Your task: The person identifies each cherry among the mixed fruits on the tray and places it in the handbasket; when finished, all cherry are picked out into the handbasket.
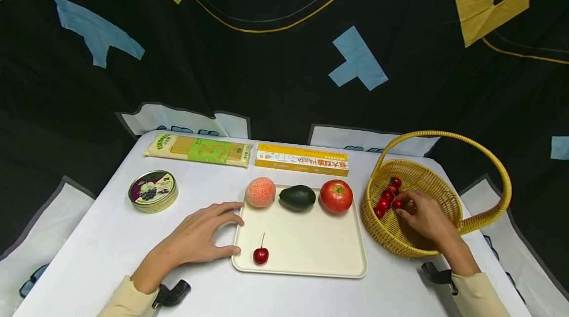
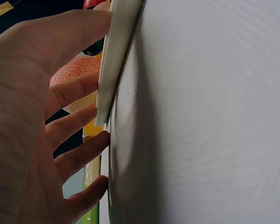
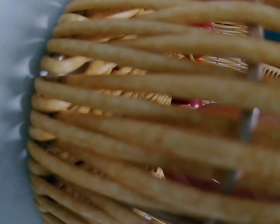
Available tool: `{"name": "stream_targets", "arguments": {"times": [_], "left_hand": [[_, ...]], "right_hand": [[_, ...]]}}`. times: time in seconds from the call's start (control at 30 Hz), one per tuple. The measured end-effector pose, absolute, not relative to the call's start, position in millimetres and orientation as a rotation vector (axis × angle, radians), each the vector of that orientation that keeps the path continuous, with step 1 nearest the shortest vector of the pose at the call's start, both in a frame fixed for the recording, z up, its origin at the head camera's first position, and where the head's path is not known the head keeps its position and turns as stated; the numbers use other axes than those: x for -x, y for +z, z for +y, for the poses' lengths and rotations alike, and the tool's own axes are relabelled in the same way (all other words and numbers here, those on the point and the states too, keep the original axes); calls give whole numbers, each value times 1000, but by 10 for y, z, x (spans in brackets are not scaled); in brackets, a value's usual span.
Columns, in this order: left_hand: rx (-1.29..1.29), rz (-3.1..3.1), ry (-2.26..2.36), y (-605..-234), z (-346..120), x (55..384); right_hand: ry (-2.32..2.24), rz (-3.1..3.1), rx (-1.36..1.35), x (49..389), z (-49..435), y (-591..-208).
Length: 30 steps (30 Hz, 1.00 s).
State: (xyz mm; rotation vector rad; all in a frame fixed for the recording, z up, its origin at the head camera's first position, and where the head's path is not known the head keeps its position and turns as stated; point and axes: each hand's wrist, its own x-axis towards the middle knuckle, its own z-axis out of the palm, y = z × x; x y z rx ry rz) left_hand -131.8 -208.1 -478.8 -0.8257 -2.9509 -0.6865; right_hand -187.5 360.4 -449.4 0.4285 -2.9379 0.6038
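My left hand (image 1: 202,235) touches the left rim of a cream tray (image 1: 306,248), fingers spread; the left wrist view shows the fingertips (image 2: 91,84) at the tray's edge. On the tray lie a peach (image 1: 260,192), an avocado (image 1: 298,197), a red apple (image 1: 336,196) and a stemmed cherry (image 1: 261,256). Inside a yellow wicker basket (image 1: 386,243) my right hand (image 1: 424,213) pinches a cherry (image 1: 397,204) between thumb and fingers. Several other cherries (image 1: 384,204) lie beside it. Basket weave (image 3: 154,126) hides most of that hand in the right wrist view.
Behind the tray lie a pasta packet (image 1: 200,149) and a yellow and white pasta box (image 1: 302,159). A round tin (image 1: 153,191) stands at the left on the white table (image 1: 106,253). The basket's tall handle (image 1: 500,174) arches out to the right.
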Motion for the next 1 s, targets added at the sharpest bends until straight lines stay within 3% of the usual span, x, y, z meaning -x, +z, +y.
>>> {"name": "stream_targets", "arguments": {"times": [0.5,1.0], "left_hand": [[832,-2932,-689,-4795,-2085,1319],[833,-2934,-688,-4802,-2085,1318]], "right_hand": [[517,-2944,-376,1875,3527,-4382],[500,-2707,-474,1748,2830,-4190]]}}
